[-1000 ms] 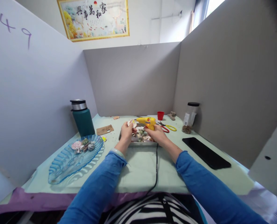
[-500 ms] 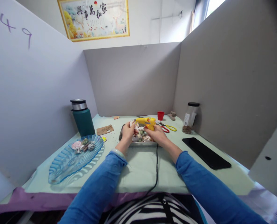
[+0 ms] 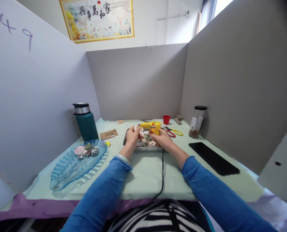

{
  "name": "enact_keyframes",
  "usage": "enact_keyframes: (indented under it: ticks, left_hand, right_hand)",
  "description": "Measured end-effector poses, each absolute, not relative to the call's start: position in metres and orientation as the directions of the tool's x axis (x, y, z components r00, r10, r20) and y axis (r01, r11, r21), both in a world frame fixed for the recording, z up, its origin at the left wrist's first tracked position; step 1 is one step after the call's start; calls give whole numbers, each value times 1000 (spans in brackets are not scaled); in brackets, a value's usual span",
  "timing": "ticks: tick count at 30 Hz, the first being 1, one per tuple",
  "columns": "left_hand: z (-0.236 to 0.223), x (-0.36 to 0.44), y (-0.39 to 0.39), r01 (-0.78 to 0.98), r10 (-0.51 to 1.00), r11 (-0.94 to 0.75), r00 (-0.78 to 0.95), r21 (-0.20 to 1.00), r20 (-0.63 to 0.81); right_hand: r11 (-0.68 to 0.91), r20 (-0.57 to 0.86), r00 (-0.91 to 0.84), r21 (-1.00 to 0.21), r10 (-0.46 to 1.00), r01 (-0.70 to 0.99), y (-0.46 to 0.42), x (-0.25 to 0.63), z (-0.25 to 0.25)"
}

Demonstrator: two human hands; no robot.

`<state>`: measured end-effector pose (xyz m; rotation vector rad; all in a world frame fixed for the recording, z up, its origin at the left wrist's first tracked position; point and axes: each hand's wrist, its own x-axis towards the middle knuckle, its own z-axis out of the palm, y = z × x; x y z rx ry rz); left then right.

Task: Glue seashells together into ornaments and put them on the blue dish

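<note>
My right hand (image 3: pixel 163 138) is closed round the handle of a yellow glue gun (image 3: pixel 150 126), whose nozzle points left. Its black cord (image 3: pixel 162 177) runs down over the table's front edge. Pinched in the fingers of my left hand (image 3: pixel 133 137) is a small whitish seashell (image 3: pixel 140 129), close to the nozzle; the fingers partly cover it. Below both hands lies a metal tray (image 3: pixel 149 149) filled with shells and small stones.
Left stand a blue glass dish (image 3: pixel 68 170) bearing shells, a teal bottle (image 3: pixel 86 125) and a cardboard piece (image 3: pixel 109 134). Right are pliers (image 3: pixel 176 131), a red cup (image 3: pixel 166 120), a jar (image 3: pixel 197 124) and a black phone (image 3: pixel 213 158). Grey partitions (image 3: pixel 138 83) enclose the table.
The glue gun has shifted very slightly left, its nozzle nearer the shell. Both hands otherwise keep their places and grips.
</note>
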<state>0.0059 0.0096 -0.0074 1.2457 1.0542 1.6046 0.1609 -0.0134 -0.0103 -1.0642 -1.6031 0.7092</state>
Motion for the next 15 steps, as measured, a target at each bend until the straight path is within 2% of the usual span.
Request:
enact_keyframes:
  ticks: [15]
  left_hand:
    - [-6,4,13,-201,934,-292,-271,935,233]
  right_hand:
    - [386,400,-10,-877,917,286,-10,160,-11]
